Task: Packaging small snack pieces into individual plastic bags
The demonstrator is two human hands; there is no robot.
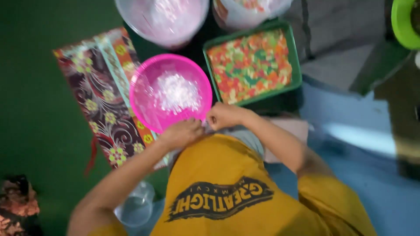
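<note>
The two hands meet just in front of the person's chest, the left hand beside the right hand, their fingers close together at the near rim of a basin. A heap of small pieces lies in the basin. To its right sits a tray filled with chips. Behind both stand a large bowl and a bucket. Left of the basin a patterned cloth lies on the floor. By the left elbow stands a clear cup.
</note>
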